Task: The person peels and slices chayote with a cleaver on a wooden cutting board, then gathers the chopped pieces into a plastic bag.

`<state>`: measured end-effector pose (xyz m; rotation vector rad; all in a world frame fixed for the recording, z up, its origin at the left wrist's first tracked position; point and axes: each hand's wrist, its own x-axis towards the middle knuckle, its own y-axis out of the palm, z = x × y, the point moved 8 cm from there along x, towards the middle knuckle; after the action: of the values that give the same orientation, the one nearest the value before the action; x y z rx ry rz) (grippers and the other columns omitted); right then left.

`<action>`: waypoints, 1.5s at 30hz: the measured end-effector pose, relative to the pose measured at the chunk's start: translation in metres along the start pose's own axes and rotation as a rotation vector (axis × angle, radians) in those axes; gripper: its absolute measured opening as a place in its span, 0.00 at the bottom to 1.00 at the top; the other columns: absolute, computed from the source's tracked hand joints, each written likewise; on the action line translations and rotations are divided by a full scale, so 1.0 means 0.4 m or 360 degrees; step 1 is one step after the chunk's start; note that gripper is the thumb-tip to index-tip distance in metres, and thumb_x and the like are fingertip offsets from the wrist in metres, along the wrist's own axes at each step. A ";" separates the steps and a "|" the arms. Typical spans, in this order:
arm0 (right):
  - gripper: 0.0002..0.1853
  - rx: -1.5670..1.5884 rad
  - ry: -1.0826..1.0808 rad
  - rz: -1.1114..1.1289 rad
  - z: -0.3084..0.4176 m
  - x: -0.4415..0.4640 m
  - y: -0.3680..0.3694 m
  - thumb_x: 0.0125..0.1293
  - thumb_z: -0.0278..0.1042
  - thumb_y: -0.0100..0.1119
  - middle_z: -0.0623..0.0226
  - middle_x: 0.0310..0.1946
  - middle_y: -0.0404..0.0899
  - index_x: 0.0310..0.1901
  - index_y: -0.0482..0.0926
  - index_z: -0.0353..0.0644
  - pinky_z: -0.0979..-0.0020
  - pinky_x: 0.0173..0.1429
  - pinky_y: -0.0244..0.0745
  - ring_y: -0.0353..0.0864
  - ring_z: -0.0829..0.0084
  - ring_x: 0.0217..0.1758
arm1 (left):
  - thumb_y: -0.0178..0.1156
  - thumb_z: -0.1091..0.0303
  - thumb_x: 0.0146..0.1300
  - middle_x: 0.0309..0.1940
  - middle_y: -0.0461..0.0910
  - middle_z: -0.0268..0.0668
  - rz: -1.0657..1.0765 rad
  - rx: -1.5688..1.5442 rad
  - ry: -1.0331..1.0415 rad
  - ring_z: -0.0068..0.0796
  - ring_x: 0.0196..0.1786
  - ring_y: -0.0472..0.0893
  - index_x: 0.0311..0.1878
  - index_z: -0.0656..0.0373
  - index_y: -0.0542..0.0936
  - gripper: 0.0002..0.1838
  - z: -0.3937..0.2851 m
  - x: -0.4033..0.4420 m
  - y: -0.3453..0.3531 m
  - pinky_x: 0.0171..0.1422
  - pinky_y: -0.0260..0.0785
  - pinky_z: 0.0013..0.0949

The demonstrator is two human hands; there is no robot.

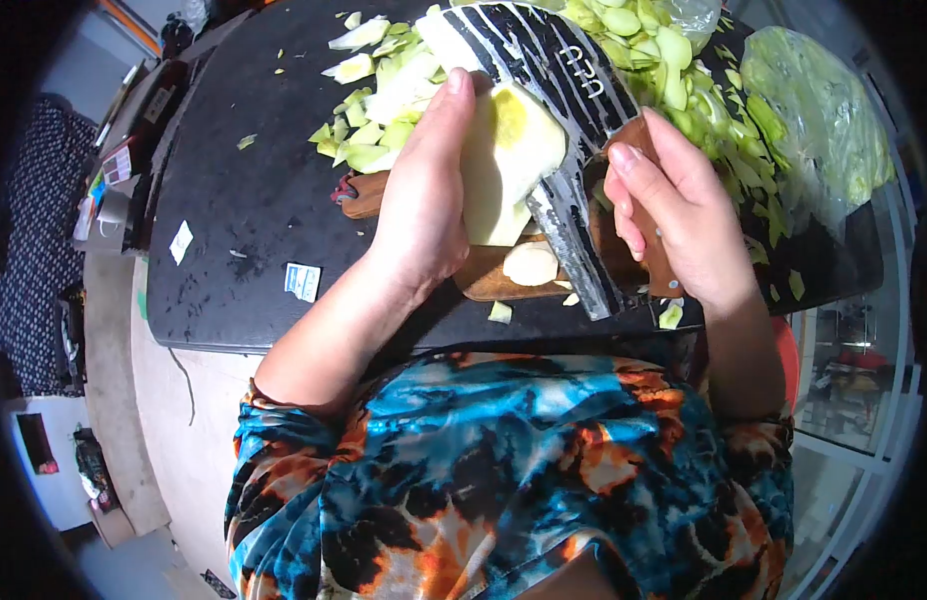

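My left hand [424, 190] is wrapped round a large pale green peeled vegetable piece [514, 150] with a yellower patch near its top. My right hand [684, 200] grips the brown handle [664, 265] of a broad black tool with white stripes [574, 90]. The tool's dark surface lies close beside the vegetable's right side, and a narrow striped part [574, 240] points down toward me. Beneath them is a wooden board [484, 275], partly covered, with a small pale piece [531, 263] on it.
Green slices [384, 110] lie at the board's upper left, and many peels [674, 70] at the upper right. A clear plastic bag [824, 120] with greens sits at the far right. A small blue-and-white packet [303, 281] lies on the black table [224, 200].
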<state>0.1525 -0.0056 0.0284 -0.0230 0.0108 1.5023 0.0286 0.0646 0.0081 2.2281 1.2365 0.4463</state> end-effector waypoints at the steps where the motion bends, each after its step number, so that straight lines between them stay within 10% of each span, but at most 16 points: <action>1: 0.07 -0.0012 -0.0029 0.0023 0.001 -0.002 0.008 0.70 0.34 0.48 0.77 0.22 0.64 0.38 0.68 0.40 0.84 0.20 0.57 0.61 0.88 0.18 | 0.41 0.49 0.70 0.50 0.75 0.40 -0.0051 0.0057 0.0042 0.31 0.51 0.76 0.57 0.61 0.67 0.25 0.001 0.002 -0.009 0.58 0.68 0.34; 30: 0.07 0.0060 -0.0270 -0.0156 -0.043 0.015 0.052 0.71 0.35 0.44 0.72 0.26 0.68 0.44 0.67 0.41 0.84 0.22 0.62 0.66 0.85 0.19 | 0.47 0.58 0.70 0.52 0.73 0.38 -0.0149 0.0249 0.0561 0.28 0.53 0.73 0.62 0.60 0.62 0.23 -0.038 0.011 -0.040 0.60 0.64 0.32; 35: 0.07 0.0139 -0.0252 -0.0152 -0.002 0.031 0.021 0.69 0.35 0.49 0.75 0.22 0.67 0.38 0.68 0.40 0.83 0.19 0.59 0.64 0.87 0.17 | 0.32 0.41 0.69 0.52 0.73 0.41 -0.0059 0.0054 0.0208 0.35 0.53 0.76 0.62 0.58 0.63 0.32 -0.009 0.022 -0.032 0.59 0.69 0.40; 45: 0.08 0.0135 -0.0170 -0.0146 -0.012 0.034 0.028 0.69 0.35 0.48 0.74 0.20 0.66 0.37 0.68 0.40 0.82 0.20 0.60 0.64 0.86 0.17 | 0.32 0.42 0.70 0.49 0.75 0.43 -0.0176 -0.0008 0.0326 0.36 0.48 0.78 0.61 0.60 0.63 0.31 0.011 -0.005 -0.031 0.54 0.71 0.40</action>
<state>0.1423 0.0086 0.0231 0.1233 -0.0121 1.4082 0.0216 0.0667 -0.0032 2.1384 1.4526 0.6458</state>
